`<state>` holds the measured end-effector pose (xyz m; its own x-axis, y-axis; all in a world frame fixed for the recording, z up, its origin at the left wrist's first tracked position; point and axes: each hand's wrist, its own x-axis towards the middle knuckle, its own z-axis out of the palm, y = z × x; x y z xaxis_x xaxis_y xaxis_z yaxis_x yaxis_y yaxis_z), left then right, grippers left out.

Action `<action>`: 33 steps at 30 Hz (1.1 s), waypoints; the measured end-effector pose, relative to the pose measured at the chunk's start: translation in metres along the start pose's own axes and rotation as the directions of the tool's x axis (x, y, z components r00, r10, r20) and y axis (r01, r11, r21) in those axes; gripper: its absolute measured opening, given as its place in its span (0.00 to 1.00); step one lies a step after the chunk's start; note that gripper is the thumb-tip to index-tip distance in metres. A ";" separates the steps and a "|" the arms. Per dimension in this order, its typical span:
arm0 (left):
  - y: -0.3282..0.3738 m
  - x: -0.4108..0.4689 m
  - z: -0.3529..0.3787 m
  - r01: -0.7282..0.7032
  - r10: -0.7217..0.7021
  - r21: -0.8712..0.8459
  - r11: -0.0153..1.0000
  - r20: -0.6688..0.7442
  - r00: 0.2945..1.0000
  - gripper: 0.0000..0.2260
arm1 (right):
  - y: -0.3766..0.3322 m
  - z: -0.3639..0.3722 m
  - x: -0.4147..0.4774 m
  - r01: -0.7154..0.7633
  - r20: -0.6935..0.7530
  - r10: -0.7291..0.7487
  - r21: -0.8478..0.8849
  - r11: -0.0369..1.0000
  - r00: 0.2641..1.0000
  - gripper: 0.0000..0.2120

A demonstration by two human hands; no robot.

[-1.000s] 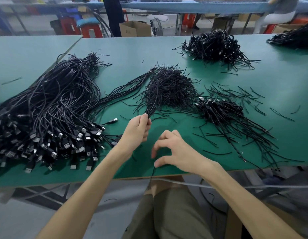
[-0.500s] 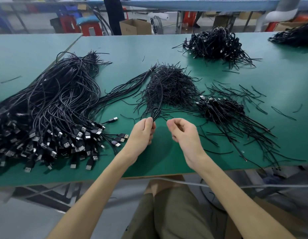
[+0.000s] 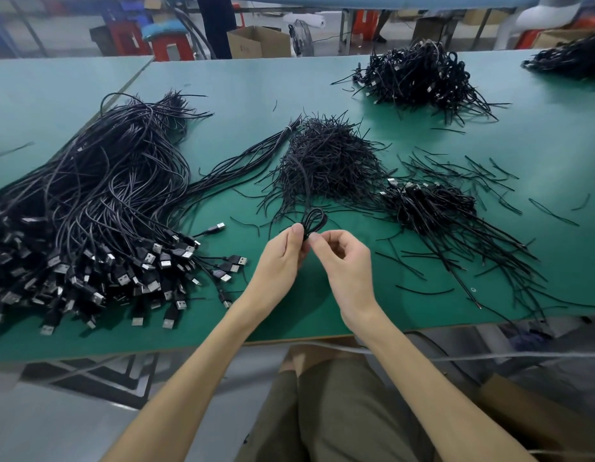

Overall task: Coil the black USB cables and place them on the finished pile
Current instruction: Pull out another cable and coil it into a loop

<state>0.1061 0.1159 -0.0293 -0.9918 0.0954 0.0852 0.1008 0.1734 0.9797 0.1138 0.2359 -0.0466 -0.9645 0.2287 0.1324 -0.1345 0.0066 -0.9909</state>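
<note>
One black USB cable [image 3: 314, 221] in work, held over desk [image 3: 289, 323]. Fingers of left hand [image 3: 282, 258] pinch loop base; right hand [image 3: 347, 261] pinches alongside. Step: coiling, small loop formed. Next, likely: finish wraps, carry to coiled pile [image 3: 429, 208] at right.

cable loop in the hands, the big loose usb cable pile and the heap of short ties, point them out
cable loop [image 3: 317, 210]: head view, top arc of the loop
loose usb cable pile [image 3: 89, 208]: head view, middle strands
heap of short ties [image 3: 326, 161]: head view, centre
</note>
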 end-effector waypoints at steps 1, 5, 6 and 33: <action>0.000 0.000 -0.001 0.008 -0.008 -0.017 1.000 -0.002 1.000 0.19 | 0.000 0.000 0.000 0.004 0.008 -0.004 0.007 1.000 1.000 0.06; 0.001 0.000 -0.005 0.067 -0.067 -0.087 0.994 0.001 0.998 0.18 | -0.003 -0.001 0.000 -0.002 0.070 -0.001 0.040 0.999 0.998 0.07; 0.001 -0.001 -0.006 0.076 -0.076 -0.105 0.992 0.003 0.997 0.18 | -0.004 -0.002 -0.001 -0.008 0.089 0.003 0.057 0.998 0.996 0.07; 0.008 -0.008 -0.005 0.058 -0.024 -0.146 0.988 0.221 0.975 0.23 | -0.015 -0.025 0.007 -0.221 0.483 0.039 0.326 0.919 0.875 0.28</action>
<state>0.1141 0.1115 -0.0216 -0.9520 0.3055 0.0192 0.0308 0.0333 0.9990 0.1147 0.2621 -0.0317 -0.9588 -0.2697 0.0893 0.0149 -0.3617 -0.9322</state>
